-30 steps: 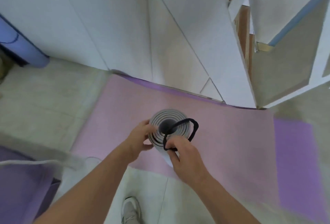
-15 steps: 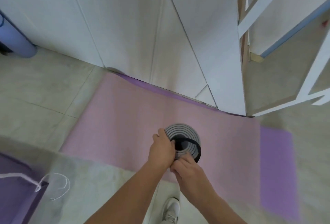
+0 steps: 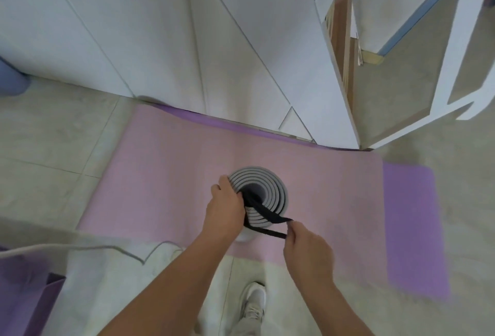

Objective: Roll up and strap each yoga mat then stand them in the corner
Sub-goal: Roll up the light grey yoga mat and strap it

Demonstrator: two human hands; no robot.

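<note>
strapping step, one entry. item: grey rolled mat point(image 3: 273, 188), upright on end on the flat pink mat point(image 3: 166, 174), near the white cabinet point(image 3: 187, 40). left hand point(image 3: 225, 209): curled over the roll's near-left rim, seemingly pinning the black strap point(image 3: 267, 215) against the top coils. right hand point(image 3: 308, 250): pinching the strap's loop, drawn taut to the near right. my judgement: i would hold the left grip firm so the coils cannot spring, widen the loop, then work it evenly down over the top. risk: tipping the roll by pulling sideways. also listed: purple mat point(image 3: 409, 228) beneath, blue roll point(image 3: 10, 81) far left.
</note>
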